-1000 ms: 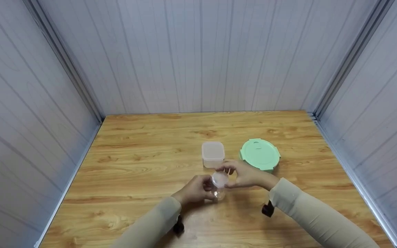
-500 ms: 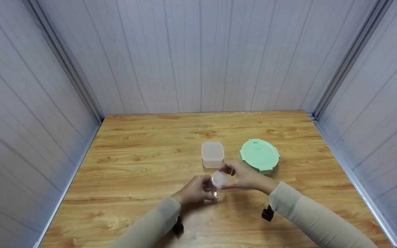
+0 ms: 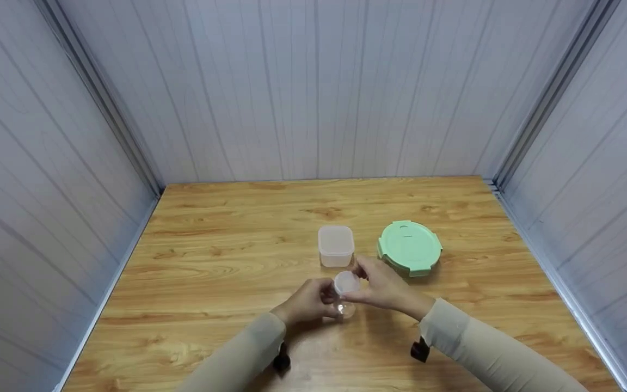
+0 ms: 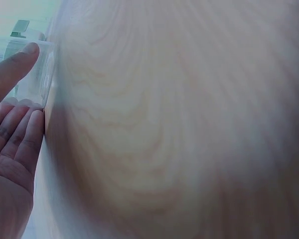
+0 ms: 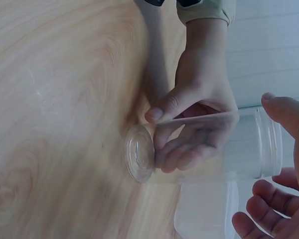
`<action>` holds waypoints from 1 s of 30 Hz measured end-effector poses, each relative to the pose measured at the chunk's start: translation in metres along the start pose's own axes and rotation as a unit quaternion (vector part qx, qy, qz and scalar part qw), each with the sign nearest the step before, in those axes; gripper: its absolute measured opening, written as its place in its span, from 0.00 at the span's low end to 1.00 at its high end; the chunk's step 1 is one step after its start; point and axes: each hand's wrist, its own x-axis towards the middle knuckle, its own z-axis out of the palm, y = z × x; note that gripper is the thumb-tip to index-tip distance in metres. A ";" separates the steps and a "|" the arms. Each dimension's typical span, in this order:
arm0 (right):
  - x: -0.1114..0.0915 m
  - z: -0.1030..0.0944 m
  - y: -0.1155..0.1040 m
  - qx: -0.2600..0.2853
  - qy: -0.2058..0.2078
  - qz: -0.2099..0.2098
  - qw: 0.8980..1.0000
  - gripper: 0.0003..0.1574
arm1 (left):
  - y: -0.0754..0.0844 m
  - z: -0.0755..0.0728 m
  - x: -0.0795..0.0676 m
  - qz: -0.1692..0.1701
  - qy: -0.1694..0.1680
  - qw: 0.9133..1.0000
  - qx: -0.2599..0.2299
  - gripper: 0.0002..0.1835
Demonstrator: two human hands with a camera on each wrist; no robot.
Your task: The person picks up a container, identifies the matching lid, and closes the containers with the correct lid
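Note:
A clear plastic jar stands upright on the wooden table, with a whitish translucent lid on top. My left hand grips its body from the left; in the right wrist view the fingers of that left hand curl round the clear wall. From the right, my right hand holds the lid's rim, thumb at the near side and fingers at the far side. The right wrist view has this right hand at its right edge, partly cut off. The left wrist view shows my left hand with thumb and fingers apart around clear plastic.
Just behind the jar stands a square translucent box with a lid. A round container with a green clip lid sits to its right, close to my right hand. Pale panel walls bound the table at the back and sides.
My right hand has turned around the lid, its thumb sliding leftward along the near rim and its wrist dropping slightly toward me. The left hand and jar stay in place.

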 end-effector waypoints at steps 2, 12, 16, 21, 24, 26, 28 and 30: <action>-0.001 0.002 -0.002 -0.019 0.015 0.004 1.000 0.31 | 0.000 0.000 0.000 0.002 0.002 1.000 0.005 0.16; -0.005 0.005 -0.007 -0.103 0.066 0.000 0.992 0.33 | 0.002 0.000 0.000 -0.005 0.006 1.000 0.016 0.17; -0.004 0.001 -0.007 -0.089 0.052 -0.011 0.995 0.32 | 0.002 0.001 -0.001 -0.010 0.004 1.000 0.017 0.17; 0.002 -0.011 -0.007 -0.013 -0.021 -0.044 0.999 0.35 | 0.002 0.001 -0.001 -0.007 -0.002 1.000 0.001 0.18; 0.007 -0.018 -0.006 0.021 -0.075 -0.055 0.995 0.36 | 0.002 0.001 0.000 -0.004 -0.001 1.000 0.003 0.17; 0.009 -0.023 -0.005 0.029 -0.106 -0.060 0.992 0.38 | 0.002 0.001 0.000 -0.003 0.001 1.000 0.005 0.17; 0.011 -0.027 -0.004 0.031 -0.131 -0.069 0.989 0.39 | 0.001 0.002 0.000 -0.004 0.004 1.000 0.010 0.16; 0.013 -0.031 -0.002 0.034 -0.155 -0.070 0.985 0.40 | 0.001 0.002 0.000 -0.006 0.005 1.000 0.013 0.17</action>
